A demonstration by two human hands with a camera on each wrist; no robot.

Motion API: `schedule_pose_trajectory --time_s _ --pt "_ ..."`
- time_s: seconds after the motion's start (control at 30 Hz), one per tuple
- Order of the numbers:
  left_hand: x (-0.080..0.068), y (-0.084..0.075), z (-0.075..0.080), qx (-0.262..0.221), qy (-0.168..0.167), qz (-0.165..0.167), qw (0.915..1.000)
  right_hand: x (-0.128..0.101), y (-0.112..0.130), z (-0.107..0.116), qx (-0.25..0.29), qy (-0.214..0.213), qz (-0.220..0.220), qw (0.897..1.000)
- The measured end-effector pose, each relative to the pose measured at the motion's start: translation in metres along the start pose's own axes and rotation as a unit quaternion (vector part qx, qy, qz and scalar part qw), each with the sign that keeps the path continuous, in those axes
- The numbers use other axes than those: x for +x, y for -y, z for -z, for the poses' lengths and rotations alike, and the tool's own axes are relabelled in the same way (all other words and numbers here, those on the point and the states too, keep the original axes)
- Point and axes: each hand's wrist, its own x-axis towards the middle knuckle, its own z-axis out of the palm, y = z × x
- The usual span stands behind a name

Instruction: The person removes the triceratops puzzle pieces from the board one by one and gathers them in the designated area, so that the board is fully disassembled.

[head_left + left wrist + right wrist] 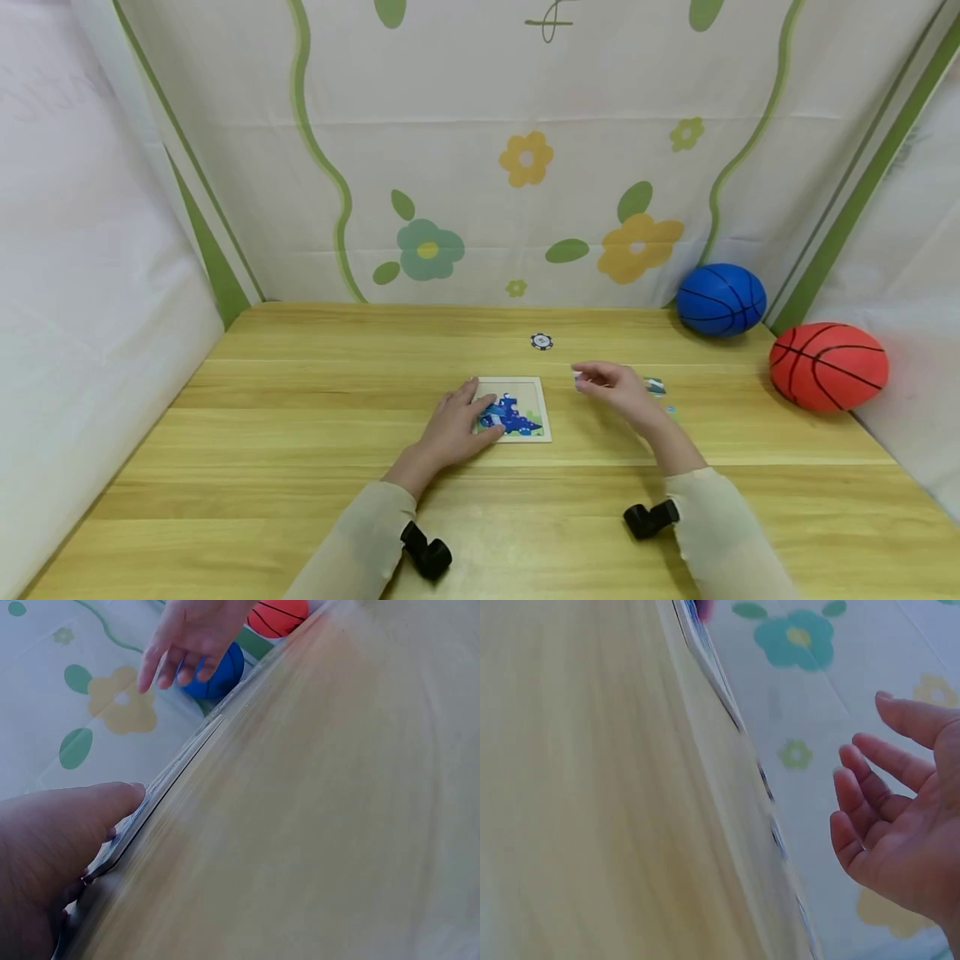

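Observation:
A small square jigsaw puzzle in a pale frame (546,412) lies on the wooden table, showing a partly assembled blue dinosaur picture. My left hand (452,425) rests on the left side of the puzzle, its fingers spread over the picture and along the frame's left edge. To the right of the frame, my right hand (611,387) hovers over the table with relaxed fingers. In the right wrist view, that hand (907,802) holds nothing. A puzzle piece (577,380) shows at its fingertips in the head view, and another puzzle piece (656,386) lies beyond its wrist.
A round black-and-white chip (542,342) lies behind the puzzle. A blue ball (722,300) and a red ball (828,367) sit at the table's right edge. Near the right forearm is a small light-blue piece (671,409). Flowered cloth (480,183) hangs behind the table (300,467).

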Motion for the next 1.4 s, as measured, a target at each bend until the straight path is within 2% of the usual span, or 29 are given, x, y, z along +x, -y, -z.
schedule_pose_trajectory --time_s 0.3,0.47,0.67,0.93,1.23,1.4 --pt "0.000 0.001 0.001 0.000 0.004 -0.001 1.0000 0.016 0.003 -0.057 -0.040 0.062 0.015 0.997" --pt "0.001 0.002 0.000 0.003 0.005 -0.003 1.0000 0.015 0.004 -0.074 -0.080 0.055 0.006 0.995" --pt "0.002 0.002 0.000 -0.004 0.008 -0.005 1.0000 0.014 0.004 -0.083 -0.149 0.033 0.003 0.988" --pt "0.003 0.002 0.000 -0.006 0.014 0.011 0.9998 0.016 0.006 -0.089 -0.177 0.019 -0.004 0.984" --pt "0.003 0.002 -0.001 -0.007 0.010 0.012 0.9998 0.016 0.008 -0.093 -0.172 0.009 -0.012 0.985" --pt "0.003 0.002 -0.001 -0.006 0.011 0.013 0.9998 0.016 0.007 -0.093 -0.139 0.002 -0.014 0.990"
